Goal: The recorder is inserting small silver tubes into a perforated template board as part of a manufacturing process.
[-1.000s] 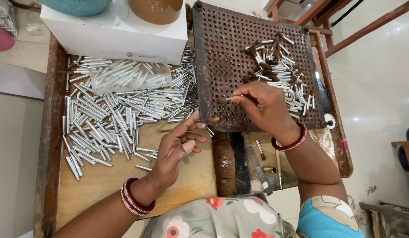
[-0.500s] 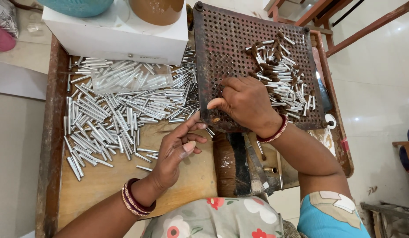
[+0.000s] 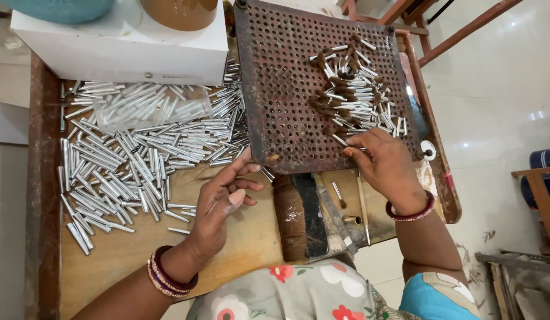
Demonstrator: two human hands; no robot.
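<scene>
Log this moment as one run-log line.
left hand: open, at perforated plate edge | right hand: fingertips on plate by small tubes | loose metal tubes: on wooden tray

The perforated plate (image 3: 286,89) looked like rusty metal, brown, matt and rough. The small tubes (image 3: 132,160) heaped on the bench were bright, smooth, polished metal; a clear glossy plastic packet (image 3: 150,109) lay over some of them. The bench (image 3: 127,249) was bare wood, worn and dull, its top pale and scuffed. The box (image 3: 127,47) behind appeared to be white matt card. A brush (image 3: 289,219) showed coarse brown bristles. The bangles (image 3: 162,274) on the left wrist shone glossy, and the printed garment (image 3: 298,293) was soft cloth.
</scene>
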